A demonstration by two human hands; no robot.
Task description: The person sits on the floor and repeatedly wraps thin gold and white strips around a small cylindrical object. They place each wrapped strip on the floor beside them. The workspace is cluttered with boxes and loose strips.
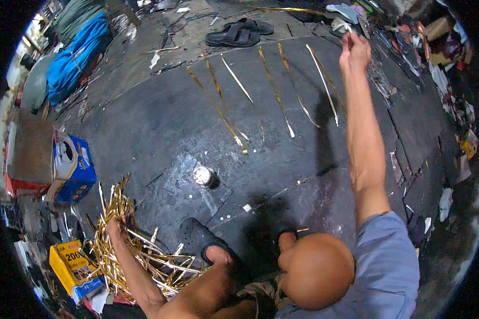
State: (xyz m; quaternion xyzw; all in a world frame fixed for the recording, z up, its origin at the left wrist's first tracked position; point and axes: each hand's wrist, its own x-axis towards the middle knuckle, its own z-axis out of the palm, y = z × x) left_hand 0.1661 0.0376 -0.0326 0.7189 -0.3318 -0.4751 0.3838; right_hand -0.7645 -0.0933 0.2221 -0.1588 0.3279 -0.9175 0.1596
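Observation:
My left hand (116, 226) is in a heap of shiny gold strips (112, 255) at the lower left, its fingers curled round some of them and partly hidden. My right arm stretches far forward to the upper right. There my right hand (355, 52) is closed in a pinch; what its fingertips hold, near something whitish, is too small to make out. On the dark mat (149, 127), several thin strips lie spaced out in a row, among them a gold strip (274, 87) and a pale strip (237, 77). The row ends just left of my right forearm.
A small round tin (203, 176) with white contents stands mid-mat. Black sandals (234, 36) lie beyond the mat's far edge. A blue-white box (72, 167), a yellow box (72, 260) and a blue bundle (77, 58) are at left. Scraps (446, 204) litter the right side.

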